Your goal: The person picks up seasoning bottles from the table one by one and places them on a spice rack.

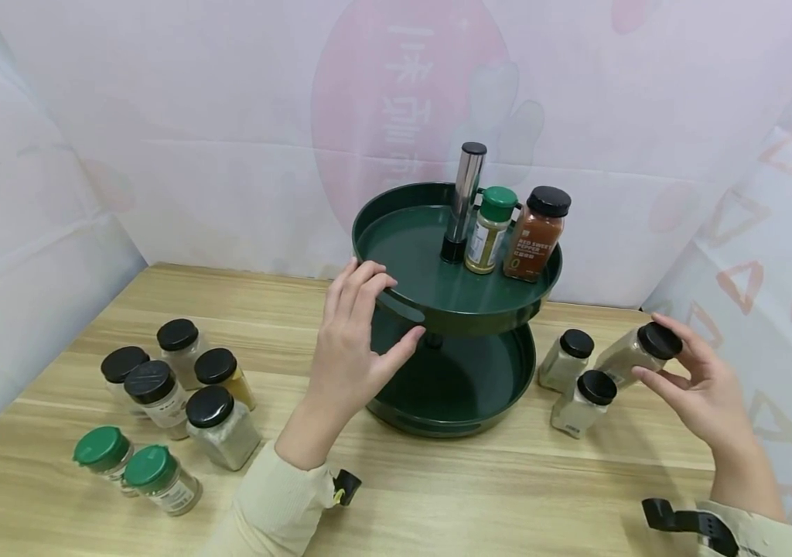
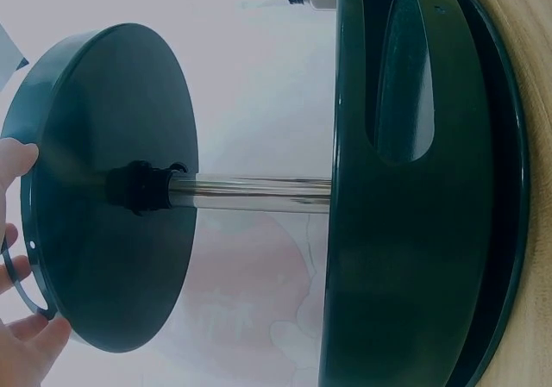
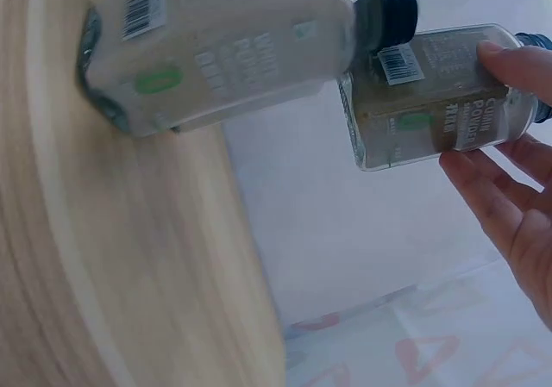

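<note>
My left hand (image 1: 354,348) grips the near left rim of a dark green two-tier round rack (image 1: 479,321), fingertips over the edge and thumb at the outer wall. The left wrist view shows fingers (image 2: 53,335) by the rim's handle slot. On the upper tier, beside the metal post (image 1: 467,186), stand a green-lidded spice jar (image 1: 486,240) and a red sweet pepper jar (image 1: 534,246). My right hand (image 1: 705,398) pinches a black-lidded cumin powder jar (image 3: 431,102), tilted and raised off the table. Two more black-lidded jars, one pale (image 1: 580,410) and one behind (image 1: 563,363), stand near it.
Several black-lidded spice jars (image 1: 225,437) and two green-lidded jars (image 1: 176,491) stand on the left of the wooden table (image 1: 438,495). The lower tier (image 1: 438,387) shows bare green floor. Pale printed cloth (image 1: 229,193) hangs behind and at both sides.
</note>
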`<state>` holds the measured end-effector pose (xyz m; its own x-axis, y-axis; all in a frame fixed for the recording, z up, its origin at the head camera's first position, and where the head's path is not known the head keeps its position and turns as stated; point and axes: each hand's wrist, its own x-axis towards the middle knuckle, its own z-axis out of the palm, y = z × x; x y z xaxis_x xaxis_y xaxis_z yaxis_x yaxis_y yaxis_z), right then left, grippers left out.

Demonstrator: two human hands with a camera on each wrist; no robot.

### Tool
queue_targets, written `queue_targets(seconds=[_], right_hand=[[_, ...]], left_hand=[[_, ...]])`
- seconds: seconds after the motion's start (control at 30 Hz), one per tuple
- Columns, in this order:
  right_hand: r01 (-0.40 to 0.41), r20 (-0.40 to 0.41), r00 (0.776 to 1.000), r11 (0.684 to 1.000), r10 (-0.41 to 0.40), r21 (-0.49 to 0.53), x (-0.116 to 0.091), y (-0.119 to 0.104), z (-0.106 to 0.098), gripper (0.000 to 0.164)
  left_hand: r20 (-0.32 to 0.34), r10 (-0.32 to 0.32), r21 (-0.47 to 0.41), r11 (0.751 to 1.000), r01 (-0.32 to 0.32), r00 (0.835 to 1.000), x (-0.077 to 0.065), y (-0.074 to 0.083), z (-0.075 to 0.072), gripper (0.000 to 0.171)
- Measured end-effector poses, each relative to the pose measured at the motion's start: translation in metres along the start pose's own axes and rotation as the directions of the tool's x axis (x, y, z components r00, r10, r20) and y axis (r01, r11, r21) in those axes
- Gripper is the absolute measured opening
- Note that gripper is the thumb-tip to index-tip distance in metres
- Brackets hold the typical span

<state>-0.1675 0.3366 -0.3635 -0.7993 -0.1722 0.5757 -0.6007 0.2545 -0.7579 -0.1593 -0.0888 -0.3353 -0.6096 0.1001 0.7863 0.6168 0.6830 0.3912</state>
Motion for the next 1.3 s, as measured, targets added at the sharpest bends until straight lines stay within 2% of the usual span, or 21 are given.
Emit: queue_targets(seconds=[0.1,0.27,0.7,0.87,1.03,1.3], right_hand=[[0.05,-0.013,0.999,0.993,-0.049,0.105,0.003,-0.005,0.001,0.078],[0.122,-0.033,0.993,0.974,-0.117,0.193,0.006,-0.012,0.004,0.075],[0.191,-0.045,0.982,0.96,-0.186,0.204,0.01,-0.023,0.012,0.069],[0.236,-0.036,0.972,0.943,-0.234,0.235,0.012,-0.029,0.016,0.07],[0.237,-0.02,0.97,0.927,-0.242,0.292,0.014,-0.033,0.022,0.071],[0.262,-0.007,0.963,0.921,-0.271,0.288,0.023,-0.038,0.032,0.071]], left_hand=[[-0.004,0.006,0.001,1.0,-0.006,1.0,0.0,0.0,0.0,0.058],[-0.008,0.01,0.0,1.0,-0.01,1.0,0.0,-0.001,0.001,0.058],[-0.001,0.008,-0.001,1.0,-0.008,1.0,0.001,-0.001,0.0,0.057],[-0.003,0.008,-0.002,1.0,-0.008,1.0,0.0,-0.001,0.001,0.057],[0.0,0.006,-0.001,1.0,-0.006,1.0,-0.001,-0.001,0.002,0.058],[-0.004,0.004,-0.001,1.0,-0.004,1.0,-0.001,-0.001,0.001,0.058]])
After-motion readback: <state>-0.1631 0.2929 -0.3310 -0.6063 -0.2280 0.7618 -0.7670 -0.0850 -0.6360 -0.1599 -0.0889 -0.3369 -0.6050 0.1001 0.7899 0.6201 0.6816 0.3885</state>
